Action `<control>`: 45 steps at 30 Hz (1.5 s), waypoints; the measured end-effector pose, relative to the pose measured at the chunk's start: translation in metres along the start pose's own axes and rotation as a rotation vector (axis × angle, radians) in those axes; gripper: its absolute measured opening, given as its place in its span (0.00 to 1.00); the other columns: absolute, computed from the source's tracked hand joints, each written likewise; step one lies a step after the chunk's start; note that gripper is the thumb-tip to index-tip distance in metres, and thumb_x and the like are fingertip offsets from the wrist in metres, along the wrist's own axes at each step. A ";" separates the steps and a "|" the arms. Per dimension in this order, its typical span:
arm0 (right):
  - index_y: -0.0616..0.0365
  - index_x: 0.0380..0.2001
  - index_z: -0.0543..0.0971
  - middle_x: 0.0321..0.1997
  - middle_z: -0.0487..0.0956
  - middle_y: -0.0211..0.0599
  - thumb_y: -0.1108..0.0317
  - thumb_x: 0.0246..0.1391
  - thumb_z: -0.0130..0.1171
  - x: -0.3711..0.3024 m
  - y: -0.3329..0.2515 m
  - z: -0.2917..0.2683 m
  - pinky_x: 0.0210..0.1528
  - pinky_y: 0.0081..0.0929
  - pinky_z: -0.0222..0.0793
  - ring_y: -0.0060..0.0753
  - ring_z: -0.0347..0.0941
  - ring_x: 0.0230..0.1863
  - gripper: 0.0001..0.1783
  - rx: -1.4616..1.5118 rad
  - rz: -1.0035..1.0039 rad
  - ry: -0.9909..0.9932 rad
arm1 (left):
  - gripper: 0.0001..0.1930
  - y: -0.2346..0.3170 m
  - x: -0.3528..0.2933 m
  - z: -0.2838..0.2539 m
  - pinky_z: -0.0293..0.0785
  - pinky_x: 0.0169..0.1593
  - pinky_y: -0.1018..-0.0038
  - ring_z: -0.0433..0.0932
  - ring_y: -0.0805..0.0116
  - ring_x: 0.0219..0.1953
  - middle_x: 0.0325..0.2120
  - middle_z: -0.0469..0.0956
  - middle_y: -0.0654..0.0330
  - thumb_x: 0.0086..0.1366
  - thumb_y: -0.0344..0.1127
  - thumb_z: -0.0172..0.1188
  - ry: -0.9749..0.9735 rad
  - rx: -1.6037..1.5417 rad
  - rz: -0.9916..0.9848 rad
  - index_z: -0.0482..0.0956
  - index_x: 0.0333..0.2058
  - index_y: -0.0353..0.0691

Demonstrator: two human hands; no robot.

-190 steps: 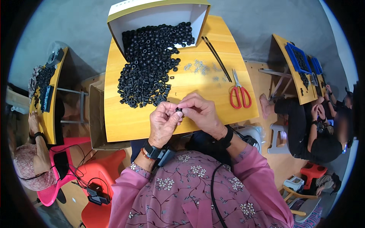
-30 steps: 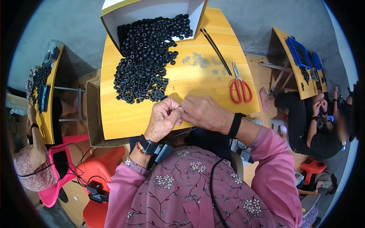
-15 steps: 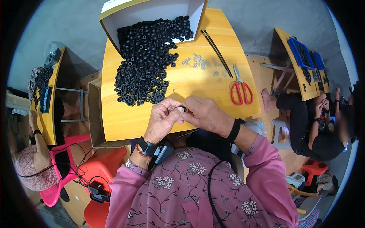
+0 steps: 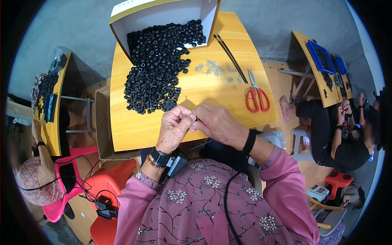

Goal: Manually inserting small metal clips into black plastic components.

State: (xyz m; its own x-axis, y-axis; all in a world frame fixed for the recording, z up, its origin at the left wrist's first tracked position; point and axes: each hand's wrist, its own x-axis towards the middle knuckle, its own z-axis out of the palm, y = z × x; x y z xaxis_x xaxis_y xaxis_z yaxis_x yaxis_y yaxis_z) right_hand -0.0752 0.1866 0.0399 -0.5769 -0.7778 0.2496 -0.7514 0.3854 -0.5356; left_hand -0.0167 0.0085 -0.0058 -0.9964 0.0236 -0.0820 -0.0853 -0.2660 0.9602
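My left hand (image 4: 173, 128) and my right hand (image 4: 223, 125) meet over the near edge of the yellow table (image 4: 139, 134), fingertips pinched together. Between them is a small black round part, which the fingers now almost wholly cover. Ahead of my left hand lies a heap of small black pieces (image 4: 149, 94). It runs on into larger domed black parts (image 4: 163, 47), which spill from a white-lined box (image 4: 163, 15) lying on its side. Tiny silvery metal pieces (image 4: 213, 67) are scattered beyond my right hand.
Red-handled scissors (image 4: 257, 99) and two thin black sticks (image 4: 231, 59) lie on the table's right side. A cardboard box (image 4: 104, 126) stands against its left edge. Red (image 4: 108, 179) and pink (image 4: 75, 171) chairs stand at left. Other people sit at side tables, left and right.
My fingers have closed further over the black part, which showed between them before. My right hand has shifted slightly left. The view has tilted a little.
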 end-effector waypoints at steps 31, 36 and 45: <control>0.63 0.36 0.72 0.32 0.76 0.49 0.61 0.58 0.62 -0.001 0.007 0.003 0.36 0.47 0.71 0.55 0.76 0.35 0.15 0.098 0.045 -0.005 | 0.05 0.000 0.002 -0.006 0.78 0.35 0.77 0.80 0.74 0.27 0.28 0.82 0.57 0.70 0.29 0.58 -0.012 -0.134 -0.074 0.78 0.36 0.33; 0.62 0.33 0.72 0.31 0.75 0.47 0.62 0.57 0.61 0.000 0.005 0.000 0.34 0.45 0.72 0.53 0.76 0.34 0.14 0.045 0.036 0.008 | 0.06 -0.001 0.002 -0.006 0.78 0.36 0.77 0.80 0.75 0.28 0.29 0.82 0.58 0.71 0.29 0.57 -0.061 -0.113 -0.107 0.78 0.38 0.32; 0.62 0.31 0.71 0.29 0.71 0.44 0.65 0.56 0.60 0.003 0.001 -0.006 0.32 0.41 0.73 0.49 0.75 0.33 0.12 -0.032 -0.065 -0.020 | 0.06 -0.002 -0.003 0.000 0.74 0.33 0.80 0.75 0.79 0.25 0.24 0.78 0.63 0.70 0.29 0.57 -0.019 -0.002 -0.022 0.75 0.33 0.35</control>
State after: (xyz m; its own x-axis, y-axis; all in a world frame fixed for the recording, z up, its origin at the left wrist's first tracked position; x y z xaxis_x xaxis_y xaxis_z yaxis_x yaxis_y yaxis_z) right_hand -0.0794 0.1880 0.0449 -0.5199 -0.8115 0.2668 -0.7974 0.3490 -0.4923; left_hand -0.0140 0.0087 -0.0072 -0.9941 0.0480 -0.0978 -0.1071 -0.2671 0.9577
